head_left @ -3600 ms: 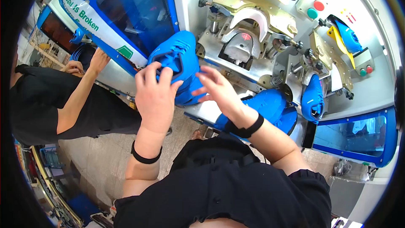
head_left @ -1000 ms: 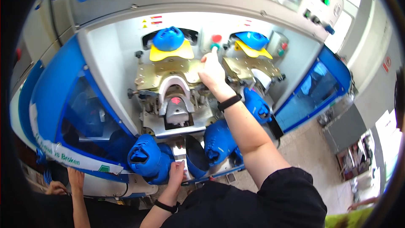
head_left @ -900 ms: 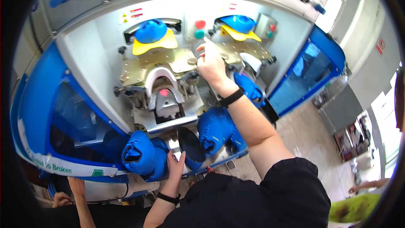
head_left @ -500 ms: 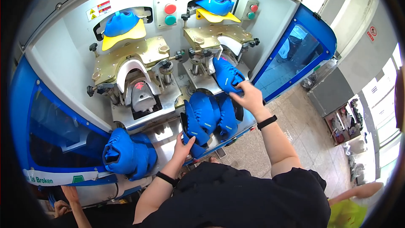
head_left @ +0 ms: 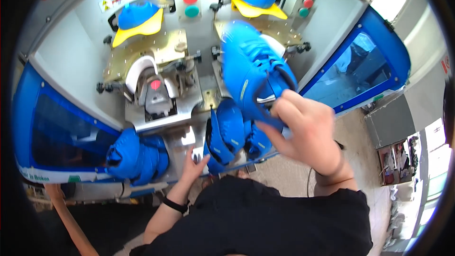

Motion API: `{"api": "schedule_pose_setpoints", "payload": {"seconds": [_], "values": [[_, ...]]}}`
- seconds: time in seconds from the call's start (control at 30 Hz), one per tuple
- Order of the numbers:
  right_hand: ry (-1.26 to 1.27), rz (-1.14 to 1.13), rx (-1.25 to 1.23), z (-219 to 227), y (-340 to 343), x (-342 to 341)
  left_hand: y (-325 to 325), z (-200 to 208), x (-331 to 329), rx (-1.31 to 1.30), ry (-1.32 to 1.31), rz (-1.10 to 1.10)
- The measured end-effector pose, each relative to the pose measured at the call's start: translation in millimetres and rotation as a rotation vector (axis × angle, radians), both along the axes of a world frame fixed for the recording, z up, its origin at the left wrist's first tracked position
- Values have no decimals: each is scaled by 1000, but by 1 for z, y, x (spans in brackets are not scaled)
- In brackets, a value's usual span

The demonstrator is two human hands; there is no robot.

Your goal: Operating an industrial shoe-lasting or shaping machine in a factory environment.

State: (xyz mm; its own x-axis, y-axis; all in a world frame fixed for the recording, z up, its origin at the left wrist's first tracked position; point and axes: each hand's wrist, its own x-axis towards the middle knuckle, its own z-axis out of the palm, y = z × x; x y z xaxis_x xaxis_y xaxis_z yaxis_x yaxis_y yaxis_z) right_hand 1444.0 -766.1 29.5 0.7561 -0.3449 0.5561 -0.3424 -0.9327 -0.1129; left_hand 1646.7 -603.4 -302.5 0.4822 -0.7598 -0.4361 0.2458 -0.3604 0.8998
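My right hand grips a blue shoe upper by its heel opening, holding it up in front of the right press station, toe pointing away from me. Part of that station is hidden behind it. On the metal ledge, several more blue shoe uppers stand close together. My left hand is just left of them, its fingers apart and nothing held; whether it touches the nearest upper I cannot tell. Another cluster of blue uppers sits at the ledge's left end.
The left press station has a grey form inside a white curved pad. Behind each station, a blue upper sits above a yellow flap. Red and green buttons are on the back wall. Another person's arm shows at lower left.
My right hand has lifted the blue upper from the right station and brought it up toward me. My left hand has let go of the upper on the ledge and shifted slightly left.
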Motion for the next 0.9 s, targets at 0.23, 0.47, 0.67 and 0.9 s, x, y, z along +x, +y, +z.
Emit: {"api": "schedule_pose_setpoints", "payload": {"seconds": [0.23, 0.47, 0.67, 0.9], "values": [[314, 630, 556, 14, 20, 12, 9, -80, 14, -63, -245, 120], [-110, 919, 525, -38, 97, 171, 59, 32, -12, -27, -720, 255], [100, 872, 417, -84, 177, 276, 114, 28, 1, 25, -684, 440], [299, 822, 199, -96, 181, 269, 141, 30, 18, 50, -643, 346]]}}
